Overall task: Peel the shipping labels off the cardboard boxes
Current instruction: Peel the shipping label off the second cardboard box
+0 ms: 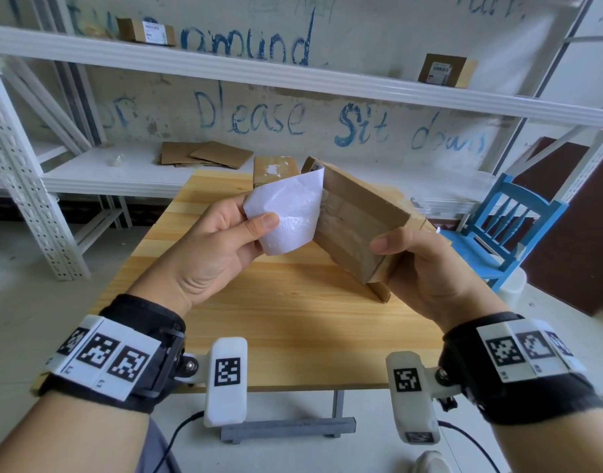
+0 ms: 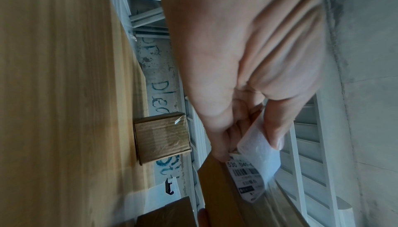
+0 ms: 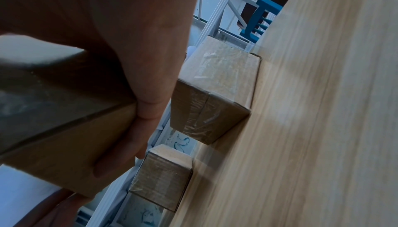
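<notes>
1. While I hold it above the table, the cardboard box sits tilted in my right hand, thumb on the near upper face and fingers curled under the far side.
2. My left hand pinches the shipping label between thumb and forefinger. The label is partly peeled: its blank white back is curled toward me, while its far edge is still stuck near the box's upper end.
3. From the left wrist view, the printed face of the label shows a barcode and the figures "530"; the rest is too blurred to read.
4. A second box, taped and bearing torn white paper scraps on top, stands at the far edge of the table, just behind the held box.
5. A third box, wrapped in clear tape, lies on the table near the second; in the head view it is mostly hidden behind the held box and my right hand.
6. Flattened cardboard pieces lie on the lower shelf of the white rack behind the table.
7. Two labelled boxes stand on the upper shelf: one at left, one at right.
8. A blue chair stands to the right of the table.
</notes>
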`<state>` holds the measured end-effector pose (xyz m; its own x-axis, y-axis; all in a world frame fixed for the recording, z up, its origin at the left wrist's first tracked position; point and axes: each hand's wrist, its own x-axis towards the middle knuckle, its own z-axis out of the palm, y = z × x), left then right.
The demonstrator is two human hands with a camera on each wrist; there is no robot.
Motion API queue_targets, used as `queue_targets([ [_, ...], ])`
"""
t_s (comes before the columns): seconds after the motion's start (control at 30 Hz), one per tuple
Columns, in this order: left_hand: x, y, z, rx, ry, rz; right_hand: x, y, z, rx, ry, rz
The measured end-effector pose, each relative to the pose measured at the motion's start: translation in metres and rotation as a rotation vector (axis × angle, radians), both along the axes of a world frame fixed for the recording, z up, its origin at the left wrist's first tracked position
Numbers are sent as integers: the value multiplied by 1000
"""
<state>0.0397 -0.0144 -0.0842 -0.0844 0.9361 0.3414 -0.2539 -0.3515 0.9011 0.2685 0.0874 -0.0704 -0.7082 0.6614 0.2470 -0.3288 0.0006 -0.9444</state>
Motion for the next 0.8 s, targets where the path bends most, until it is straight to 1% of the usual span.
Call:
queue_targets([
  [0.13,0,0,1,-2,-18,11,1,-1,1,13,-15,2],
  [0.43,1,0,1,-2,-50,22,0,-1,1,-27,-12,-32],
  [0.67,2,-1,2,-9,-34,49,-1,-4,-1,-80,2,6],
  [0.8,3,-2,3,-14,-58,64,-1,-6,0,-96,14,31],
])
